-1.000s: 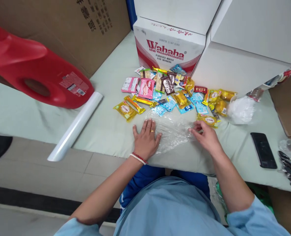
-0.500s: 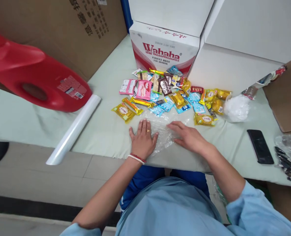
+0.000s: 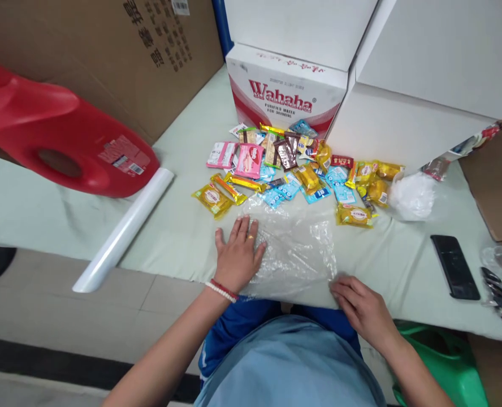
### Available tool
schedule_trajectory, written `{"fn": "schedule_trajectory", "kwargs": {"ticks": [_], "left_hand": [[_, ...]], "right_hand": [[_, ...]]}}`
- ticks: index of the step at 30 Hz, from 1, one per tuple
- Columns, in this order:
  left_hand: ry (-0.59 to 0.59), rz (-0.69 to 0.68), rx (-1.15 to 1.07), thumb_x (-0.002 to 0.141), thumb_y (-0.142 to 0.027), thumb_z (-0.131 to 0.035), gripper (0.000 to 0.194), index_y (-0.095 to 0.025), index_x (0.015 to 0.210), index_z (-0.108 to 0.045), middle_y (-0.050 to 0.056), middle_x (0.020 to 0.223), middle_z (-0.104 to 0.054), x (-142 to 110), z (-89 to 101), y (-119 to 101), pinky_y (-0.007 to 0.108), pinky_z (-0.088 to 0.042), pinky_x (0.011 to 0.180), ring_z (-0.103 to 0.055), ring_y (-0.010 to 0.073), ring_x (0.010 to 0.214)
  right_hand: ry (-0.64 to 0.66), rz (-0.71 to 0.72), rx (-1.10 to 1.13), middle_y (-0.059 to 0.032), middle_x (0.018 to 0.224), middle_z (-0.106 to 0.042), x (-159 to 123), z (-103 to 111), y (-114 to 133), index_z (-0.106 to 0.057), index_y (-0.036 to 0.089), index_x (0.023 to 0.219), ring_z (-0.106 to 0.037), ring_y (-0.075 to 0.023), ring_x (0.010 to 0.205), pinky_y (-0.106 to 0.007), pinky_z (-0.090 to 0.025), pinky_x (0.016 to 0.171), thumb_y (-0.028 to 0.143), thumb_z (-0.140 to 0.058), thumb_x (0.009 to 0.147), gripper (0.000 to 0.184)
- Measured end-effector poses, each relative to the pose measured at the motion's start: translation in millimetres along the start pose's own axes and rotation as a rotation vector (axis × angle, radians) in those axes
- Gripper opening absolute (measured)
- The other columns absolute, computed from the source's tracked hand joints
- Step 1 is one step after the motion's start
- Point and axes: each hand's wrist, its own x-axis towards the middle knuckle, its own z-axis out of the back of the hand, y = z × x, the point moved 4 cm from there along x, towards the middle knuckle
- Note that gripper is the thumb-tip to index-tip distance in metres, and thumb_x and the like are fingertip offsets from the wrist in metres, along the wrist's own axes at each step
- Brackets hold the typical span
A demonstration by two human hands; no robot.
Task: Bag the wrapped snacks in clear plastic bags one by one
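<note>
A clear plastic bag (image 3: 295, 254) lies spread on the cloth-covered table, wrinkled and see-through. My left hand (image 3: 237, 254) rests flat on its left side with the fingers stretched out and apart. At the bag's lower right corner, my right hand (image 3: 359, 302) has its fingers pressed together on the edge of the plastic. Just beyond the bag lies a heap of wrapped snacks, among them a pink wafer pack (image 3: 250, 161), a yellow-wrapped cake (image 3: 212, 199), a brown packet (image 3: 285, 154) and blue sachets (image 3: 345, 194).
A big red jug (image 3: 119, 152) and a white plastic roll (image 3: 124, 232) lie on the left. Behind the snacks stands a Wahaba-style water carton (image 3: 282, 102) reading "Wahaha". To the right are a white plastic bundle (image 3: 412, 196) and a black phone (image 3: 455, 267).
My right hand has moved down and to the right, and the bag is now spread wider and flatter. My left hand has shifted slightly left and stays flat.
</note>
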Motion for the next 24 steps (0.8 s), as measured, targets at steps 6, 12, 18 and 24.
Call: {"fn": "schedule_trajectory", "kwargs": {"ticks": [6,12,18,24], "left_hand": [[-0.261,-0.083,0.025,0.099,-0.034,-0.055,0.049,-0.023,0.147,-0.055,0.018,0.159,-0.047,-11,22.2,-16,0.065,-0.024,0.12,-0.038,0.0381,0.151],[-0.088,-0.304,-0.05,0.103,-0.038,-0.047,0.053,-0.02,0.153,-0.049,0.015,0.161,-0.045,23,2.2,-17,0.053,-0.026,0.125,-0.041,0.03,0.151],[-0.025,-0.21,-0.039,0.102,-0.051,-0.042,0.068,-0.016,0.161,-0.034,0.018,0.166,-0.033,38,-18.9,-4,0.06,-0.013,0.127,-0.03,0.0315,0.156],[-0.048,-0.168,-0.066,0.098,-0.059,-0.047,0.079,-0.015,0.162,-0.031,0.018,0.168,-0.028,35,-18.5,-4,0.061,-0.005,0.128,-0.026,0.0322,0.157]], "right_hand": [[-0.155,-0.04,0.1,-0.0051,0.095,-0.072,60,28,25,-0.067,0.026,0.113,-0.069,-0.0199,0.084,-0.031,-0.059,0.074,0.018,-0.055,0.1,0.02],[0.093,0.091,-0.169,-0.0143,0.152,-0.054,119,-31,14,-0.059,0.02,0.144,-0.047,-0.033,0.142,-0.053,-0.044,0.115,0.031,-0.053,0.102,0.044],[0.011,-0.134,-0.383,-0.0155,0.167,-0.033,66,-34,-47,-0.037,0.024,0.161,-0.031,-0.037,0.154,-0.065,-0.033,0.118,0.044,-0.045,0.105,0.06],[-0.097,-0.147,-0.337,-0.02,0.153,-0.05,47,-4,-44,-0.053,0.02,0.147,-0.045,-0.0376,0.142,-0.061,-0.042,0.112,0.042,-0.048,0.103,0.049]]}}
